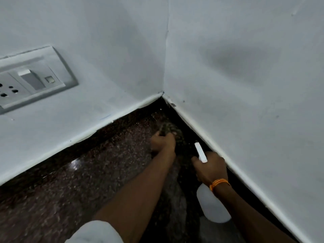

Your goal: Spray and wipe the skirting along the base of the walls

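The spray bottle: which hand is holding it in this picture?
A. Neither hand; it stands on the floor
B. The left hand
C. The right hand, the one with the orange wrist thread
C: the right hand grips the spray bottle, nozzle toward the corner, while the left hand holds a cloth.

Left hand [162,140]: closed around a dark crumpled cloth [168,129], pressed low near the corner
Right hand [209,166]: gripping a white spray bottle [213,206], nozzle [200,152] aimed toward the corner
Wristband [219,183]: orange, on right wrist
Skirting [122,123]: dark speckled stone strip below the white walls [245,85], meeting at the corner
Floor [70,190]: dark speckled stone, glossy glare patch at left
Socket plate [29,79]: white, on left wall, switch beside pin holes
Sleeve [94,232]: white, bottom edge
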A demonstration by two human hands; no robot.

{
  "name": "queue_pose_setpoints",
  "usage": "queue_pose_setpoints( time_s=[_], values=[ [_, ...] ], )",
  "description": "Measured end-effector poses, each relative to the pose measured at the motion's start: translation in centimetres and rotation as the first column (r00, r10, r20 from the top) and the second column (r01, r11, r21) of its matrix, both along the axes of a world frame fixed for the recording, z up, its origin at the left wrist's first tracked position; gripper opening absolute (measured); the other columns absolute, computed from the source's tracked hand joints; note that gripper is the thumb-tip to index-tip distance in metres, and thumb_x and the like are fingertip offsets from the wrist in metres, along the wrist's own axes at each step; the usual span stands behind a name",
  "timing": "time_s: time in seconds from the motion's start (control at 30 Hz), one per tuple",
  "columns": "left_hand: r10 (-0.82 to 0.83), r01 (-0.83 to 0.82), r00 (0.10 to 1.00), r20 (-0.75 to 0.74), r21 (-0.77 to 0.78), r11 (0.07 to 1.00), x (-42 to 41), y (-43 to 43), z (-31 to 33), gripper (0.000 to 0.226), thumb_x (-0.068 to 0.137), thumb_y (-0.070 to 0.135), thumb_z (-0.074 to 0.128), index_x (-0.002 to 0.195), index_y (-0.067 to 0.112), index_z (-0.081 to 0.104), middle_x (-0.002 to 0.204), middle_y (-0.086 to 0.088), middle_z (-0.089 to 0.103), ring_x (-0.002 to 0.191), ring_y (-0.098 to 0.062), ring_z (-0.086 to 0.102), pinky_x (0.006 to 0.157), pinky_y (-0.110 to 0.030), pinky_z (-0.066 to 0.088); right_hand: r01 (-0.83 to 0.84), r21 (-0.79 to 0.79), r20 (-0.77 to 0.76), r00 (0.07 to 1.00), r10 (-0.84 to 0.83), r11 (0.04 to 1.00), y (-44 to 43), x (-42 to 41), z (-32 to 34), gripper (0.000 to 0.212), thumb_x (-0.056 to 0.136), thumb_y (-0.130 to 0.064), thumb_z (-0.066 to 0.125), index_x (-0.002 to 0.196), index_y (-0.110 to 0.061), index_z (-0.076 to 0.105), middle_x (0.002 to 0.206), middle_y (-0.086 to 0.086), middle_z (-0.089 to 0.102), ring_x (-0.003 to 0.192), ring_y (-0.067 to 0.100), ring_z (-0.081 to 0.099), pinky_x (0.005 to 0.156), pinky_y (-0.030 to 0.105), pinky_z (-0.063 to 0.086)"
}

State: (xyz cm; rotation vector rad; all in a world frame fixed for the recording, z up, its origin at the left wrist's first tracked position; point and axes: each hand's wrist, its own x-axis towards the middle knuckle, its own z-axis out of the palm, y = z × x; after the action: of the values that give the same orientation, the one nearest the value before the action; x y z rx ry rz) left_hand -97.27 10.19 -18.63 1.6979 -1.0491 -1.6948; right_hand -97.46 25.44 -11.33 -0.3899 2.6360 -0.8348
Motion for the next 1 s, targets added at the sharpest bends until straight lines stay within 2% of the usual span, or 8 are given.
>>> queue_pose_setpoints(
  time_s=[0.17, 0.27, 0.4, 0.5, 0.67, 0.77, 0.83, 1.0],
  values=[
    [0.022, -0.023, 0.998, 0.053, 0.004, 1.0, 0.8, -3.8, -1.2, 0.045, 0.056, 0.017, 0.087, 0.1, 0.014, 0.077, 0.085, -0.008, 0.075, 0.073, -0.028, 0.071, 0.07, -0.043, 0.063, -0.062, 0.028, -0.008, 0.998, 0.062, 0.998, -2.3, 0.5, 0.0, 0.032, 0.065, -0.045, 0.048, 0.056, -0.017, 0.038, 0.06, 0.007, 0.051, 0.059, 0.031, 0.054, 0.052, 0.029, 0.033],
    [0.023, -0.023, 1.0, 0.019, 0.009, 1.0, -0.1, -3.5, -2.2, 0.055, 0.045, 0.024, 0.082, 0.099, 0.015, 0.076, 0.085, -0.007, 0.075, 0.073, -0.029, 0.071, 0.071, -0.045, 0.063, -0.047, 0.034, -0.002, 0.999, 0.047, 0.998, -3.1, 0.3, 0.1, 0.035, 0.072, -0.039, 0.057, 0.056, -0.014, 0.038, 0.057, 0.006, 0.047, 0.053, 0.026, 0.048, 0.047, 0.028, 0.027],
    [-0.142, 0.143, 0.989, -0.05, 0.02, 0.99, -1.6, -0.6, -1.1, 0.024, 0.065, 0.012, 0.076, 0.088, 0.017, 0.075, 0.085, -0.006, 0.075, 0.077, -0.026, 0.071, 0.075, -0.038, 0.061, -0.006, 0.011, -0.001, 1.0, 0.006, 1.0, -3.3, -0.1, -0.2, 0.033, 0.073, -0.032, 0.062, 0.056, -0.01, 0.045, 0.052, 0.009, 0.054, 0.049, 0.028, 0.054, 0.045, 0.03, 0.037],
    [-0.238, 0.237, 0.971, -0.009, -0.029, 0.971, -2.1, 2.4, -1.2, 0.029, 0.064, 0.026, 0.063, 0.086, 0.014, 0.076, 0.087, -0.007, 0.076, 0.083, -0.028, 0.071, 0.08, -0.038, 0.059, 0.005, -0.006, 0.0, 1.0, -0.005, 1.0, -3.0, 0.1, -0.3, 0.035, 0.067, -0.039, 0.056, 0.059, -0.005, 0.054, 0.053, 0.01, 0.059, 0.049, 0.027, 0.057, 0.046, 0.035, 0.044],
    [-0.035, 0.036, 0.999, -0.011, 0.065, 0.997, -4.5, -2.6, -1.5, 0.027, 0.057, 0.02, 0.069, 0.082, 0.01, 0.076, 0.076, -0.005, 0.075, 0.072, -0.027, 0.072, 0.07, -0.045, 0.062, 0.015, 0.017, -0.072, 0.997, -0.014, 1.0, -2.0, 0.2, 0.0, 0.035, 0.078, -0.026, 0.066, 0.057, -0.005, 0.049, 0.051, 0.009, 0.053, 0.049, 0.026, 0.052, 0.047, 0.033, 0.037],
    [-0.004, 0.005, 1.0, -0.024, 0.041, 0.999, -4.9, -6.1, 2.0, 0.024, 0.069, 0.012, 0.076, 0.094, 0.015, 0.076, 0.091, -0.006, 0.074, 0.083, -0.027, 0.072, 0.077, -0.04, 0.062, 0.01, 0.024, -0.113, 0.994, -0.007, 1.0, -1.7, 0.1, 0.5, 0.037, 0.081, -0.023, 0.066, 0.055, -0.007, 0.045, 0.049, 0.005, 0.046, 0.048, 0.022, 0.047, 0.047, 0.03, 0.027],
    [-0.112, 0.114, 0.993, 0.037, -0.056, 0.992, -4.3, -5.5, 2.8, 0.035, 0.075, 0.013, 0.077, 0.11, 0.012, 0.074, 0.103, -0.009, 0.073, 0.094, -0.028, 0.07, 0.085, -0.033, 0.058, 0.016, 0.039, -0.126, 0.992, -0.012, 0.999, -1.7, -0.1, 0.5, 0.036, 0.082, -0.024, 0.067, 0.057, -0.005, 0.049, 0.052, 0.006, 0.047, 0.054, 0.028, 0.051, 0.05, 0.032, 0.029],
    [-0.412, 0.417, 0.908, 0.073, -0.067, 0.907, -1.8, -1.6, 0.5, 0.027, 0.071, 0.017, 0.082, 0.097, 0.011, 0.077, 0.097, -0.006, 0.075, 0.09, -0.022, 0.071, 0.08, -0.032, 0.059, -0.002, 0.032, -0.144, 0.99, 0.006, 0.999, -3.4, -0.4, 0.7, 0.037, 0.081, -0.023, 0.067, 0.056, -0.004, 0.049, 0.052, 0.01, 0.049, 0.058, 0.035, 0.053, 0.055, 0.038, 0.037]
  ],
)
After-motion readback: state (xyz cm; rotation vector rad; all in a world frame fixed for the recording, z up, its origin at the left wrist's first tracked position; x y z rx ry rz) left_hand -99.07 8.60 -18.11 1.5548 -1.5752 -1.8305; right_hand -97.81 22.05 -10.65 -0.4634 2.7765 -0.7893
